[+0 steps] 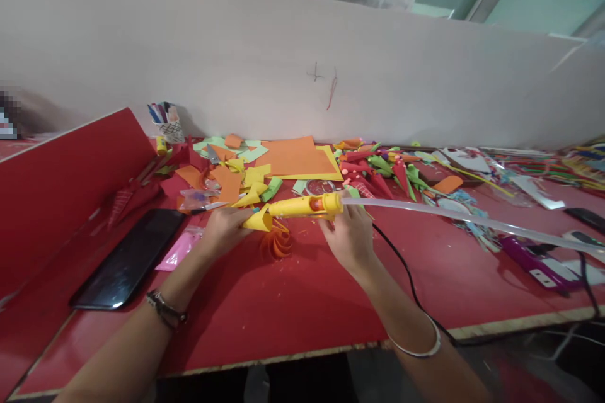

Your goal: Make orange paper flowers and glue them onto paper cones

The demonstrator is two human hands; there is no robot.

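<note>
My right hand (352, 236) grips a yellow hot glue gun (295, 206) by its handle, with a long clear glue stick (425, 208) trailing from its back to the right. In my left hand (227, 230) is a rolled yellow paper cone (259, 220), pinched between the fingers. The gun's nozzle end points left, close to the cone; whether they touch I cannot tell. Below the gun, a swirled orange paper piece (278, 240) lies on the red table (302, 302).
Paper scraps (229, 182) and orange sheets (290, 157) lie behind my hands. Several paper cones (373, 170) are heaped at the back right. A black phone (130, 258), a pen cup (169, 130) and a red divider (70, 189) are left; a purple power strip (539, 264) and black cable (401, 258) are right.
</note>
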